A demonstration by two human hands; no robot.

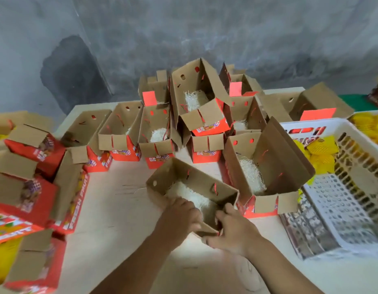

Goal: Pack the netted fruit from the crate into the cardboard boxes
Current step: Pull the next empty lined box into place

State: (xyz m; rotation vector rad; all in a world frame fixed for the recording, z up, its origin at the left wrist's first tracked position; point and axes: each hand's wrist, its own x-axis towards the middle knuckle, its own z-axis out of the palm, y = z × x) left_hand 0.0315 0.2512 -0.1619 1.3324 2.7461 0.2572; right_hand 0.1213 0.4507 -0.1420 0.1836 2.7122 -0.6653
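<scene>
An open cardboard box (183,177) with pale shredded filler inside sits tilted on the table right in front of me. My left hand (180,213) grips its near left wall. My right hand (228,232) holds the box's near end flap, fingers curled round the cardboard. At the right stands a white slatted crate (353,211), and a few fruits in yellow foam netting (320,152) lie at its far end. Several more open red-and-brown boxes (266,166) with filler stand behind and beside the one I hold.
Boxes (31,187) lie stacked and tipped along the left side of the pale table (120,209). More yellow netted fruit (368,124) fills a second container at the far right. A grey wall (205,28) rises behind the table.
</scene>
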